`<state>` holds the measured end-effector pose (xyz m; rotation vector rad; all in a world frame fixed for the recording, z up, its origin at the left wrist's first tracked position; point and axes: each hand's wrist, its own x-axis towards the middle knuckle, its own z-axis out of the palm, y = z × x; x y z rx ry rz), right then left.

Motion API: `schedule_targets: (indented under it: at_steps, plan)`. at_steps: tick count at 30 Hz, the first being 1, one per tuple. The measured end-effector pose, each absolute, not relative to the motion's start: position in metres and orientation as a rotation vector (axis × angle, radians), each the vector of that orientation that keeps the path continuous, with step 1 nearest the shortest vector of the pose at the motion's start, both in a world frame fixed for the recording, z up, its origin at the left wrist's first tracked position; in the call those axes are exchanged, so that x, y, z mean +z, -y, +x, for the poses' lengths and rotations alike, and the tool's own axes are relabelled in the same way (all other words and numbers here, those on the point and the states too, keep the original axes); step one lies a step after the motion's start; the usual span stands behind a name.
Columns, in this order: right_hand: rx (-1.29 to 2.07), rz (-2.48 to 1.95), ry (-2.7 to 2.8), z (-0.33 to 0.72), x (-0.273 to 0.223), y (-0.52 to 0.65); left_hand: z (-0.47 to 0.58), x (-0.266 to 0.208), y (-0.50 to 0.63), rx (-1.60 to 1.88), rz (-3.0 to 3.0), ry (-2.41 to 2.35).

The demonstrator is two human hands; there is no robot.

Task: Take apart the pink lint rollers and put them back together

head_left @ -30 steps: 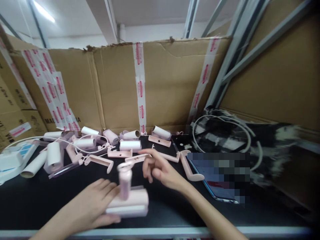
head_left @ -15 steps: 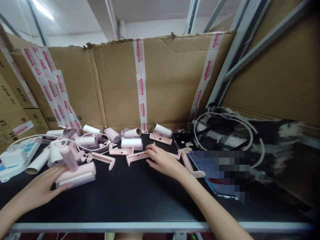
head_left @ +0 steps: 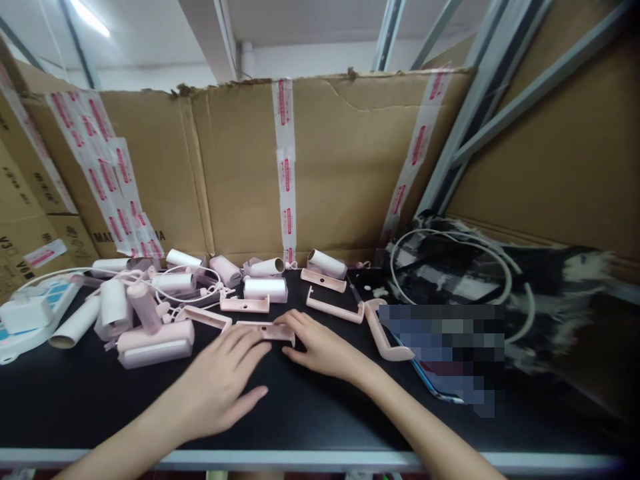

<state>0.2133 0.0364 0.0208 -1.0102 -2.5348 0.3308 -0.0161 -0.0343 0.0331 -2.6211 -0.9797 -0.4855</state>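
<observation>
A pink plastic bracket (head_left: 264, 329) with a round hole lies on the black tabletop in front of me. My right hand (head_left: 317, 343) has its fingers and thumb closed around the bracket's right end. Over its left end reaches my left hand (head_left: 227, 373), fingers at the bracket and thumb held wide apart. Behind it rest another pink bracket (head_left: 245, 305) and a white roll (head_left: 265, 288) in a clear pinkish case. To the left is a pink roller piece (head_left: 156, 339) with a white roll section, and a pinkish tube-shaped handle (head_left: 145, 310) leans on it.
More pink brackets (head_left: 335, 309) and white rolls (head_left: 327, 261) lie along the back. At left stands a power strip (head_left: 50, 313) with a white adapter (head_left: 27, 315). A phone (head_left: 435, 387), partly blurred out, lies right beside an angled bracket (head_left: 383, 333). Cardboard (head_left: 240, 167) walls the back.
My left hand has left the pink roller piece and moved right to the bracket. My right hand has come slightly nearer with the bracket, which now lies level before me.
</observation>
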Motion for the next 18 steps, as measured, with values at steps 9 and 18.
schedule_targets:
  at_steps: [9, 18]
  plan:
    - [0.721, -0.858, 2.358, 0.21, 0.036, -0.03, 0.011, -0.003, 0.001, -0.288, -2.59, 1.113]
    - [-0.01, -0.869, 2.636, 0.101, 0.08, -0.117, 0.008, -0.015, -0.008, -0.611, -2.857, 0.576]
